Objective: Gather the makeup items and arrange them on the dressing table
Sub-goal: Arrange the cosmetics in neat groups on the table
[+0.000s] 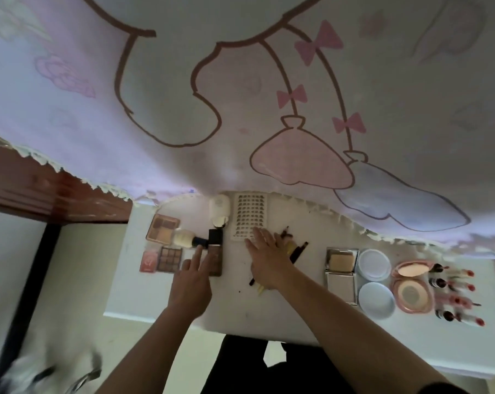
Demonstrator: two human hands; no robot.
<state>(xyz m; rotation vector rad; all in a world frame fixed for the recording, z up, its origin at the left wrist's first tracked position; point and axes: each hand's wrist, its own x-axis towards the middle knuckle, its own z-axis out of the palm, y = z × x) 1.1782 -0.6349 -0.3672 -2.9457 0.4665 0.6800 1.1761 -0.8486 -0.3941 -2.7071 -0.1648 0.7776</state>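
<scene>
Mostly arranged: round pink compacts (411, 292) and red lipsticks (455, 297) lined up right. My right hand (264, 258) lies flat on loose dark pencils (299, 249) — my left hand (191, 280) is straight-fingered, holding nothing — pencils left to sort, I judge.

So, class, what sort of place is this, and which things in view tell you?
Probably a bedroom dressing corner at home: a white dressing table carries eyeshadow palettes, powder compacts and lipsticks, and a cartoon-print cloth with pink bows overhangs its far edge.
</scene>
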